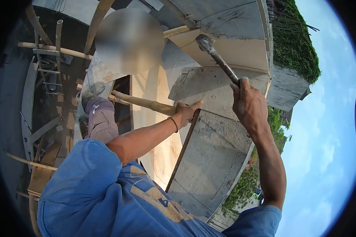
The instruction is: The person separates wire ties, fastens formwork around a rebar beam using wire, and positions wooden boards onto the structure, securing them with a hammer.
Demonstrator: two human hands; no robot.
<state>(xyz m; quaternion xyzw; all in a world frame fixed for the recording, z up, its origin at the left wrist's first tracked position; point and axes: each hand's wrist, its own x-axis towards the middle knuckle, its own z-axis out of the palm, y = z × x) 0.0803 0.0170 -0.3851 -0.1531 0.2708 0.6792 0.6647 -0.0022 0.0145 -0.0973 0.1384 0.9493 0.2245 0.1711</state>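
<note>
A hammer (pixel 221 61) with a worn metal head and dark handle is in my right hand (pixel 250 106), its fingers wrapped round the handle, its head raised to the upper left. My left hand (pixel 186 113) is at the end of a bamboo pole (pixel 146 103), with fingers reaching toward the edge of a grey panel (pixel 209 154). Its grip is partly hidden, so I cannot tell whether it holds the pole or rests there. The hammer head is apart from the panel and from my left hand.
Pale plywood (pixel 152 89) lies beside the bamboo pole. Bamboo scaffolding (pixel 59 49) and a ladder-like frame stand at the left, over a lower level. An upright board (pixel 233 51) rises beyond the panels. Greenery (pixel 294 43) and sky lie past the right edge.
</note>
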